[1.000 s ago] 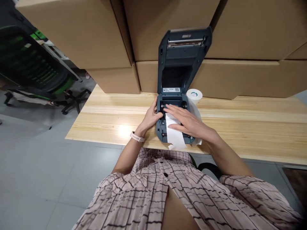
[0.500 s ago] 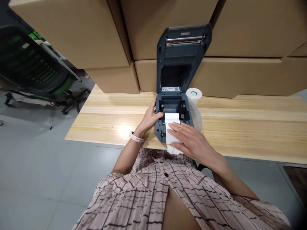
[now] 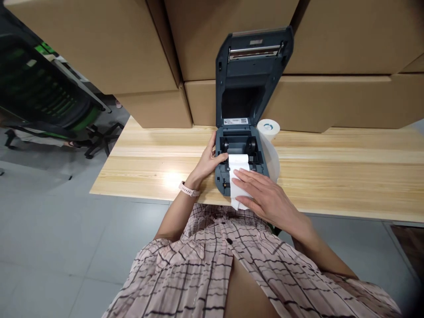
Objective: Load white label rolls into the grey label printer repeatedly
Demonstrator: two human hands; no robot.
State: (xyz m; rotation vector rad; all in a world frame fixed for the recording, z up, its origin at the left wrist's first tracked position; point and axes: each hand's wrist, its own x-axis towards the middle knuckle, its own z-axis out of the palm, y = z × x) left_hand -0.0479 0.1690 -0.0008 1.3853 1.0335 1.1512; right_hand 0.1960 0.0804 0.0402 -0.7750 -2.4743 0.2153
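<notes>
A dark grey label printer [image 3: 225, 178] sits near the table's front edge with its lid [image 3: 255, 75] raised. My left hand [image 3: 208, 163] grips the printer's left side, fingers along the outer wall and thumb over the rim. From inside the printer a white label strip [image 3: 234, 187] runs forward past its front edge, its end ragged. My right hand [image 3: 265, 194] lies flat across this strip, fingers stretched and slightly apart. Beside the printer's right side is a white label roll [image 3: 268, 128], with a loose length of backing paper [image 3: 273, 161] curving towards me.
Large cardboard boxes [image 3: 232, 44] are stacked along the back of the wooden table [image 3: 331, 168], right behind the raised lid. An office chair [image 3: 43, 88] stands on the grey floor to the left.
Both hands keep almost the same places on the printer and the strip. The whole view has shifted slightly; the strip's front end looks a little higher.
</notes>
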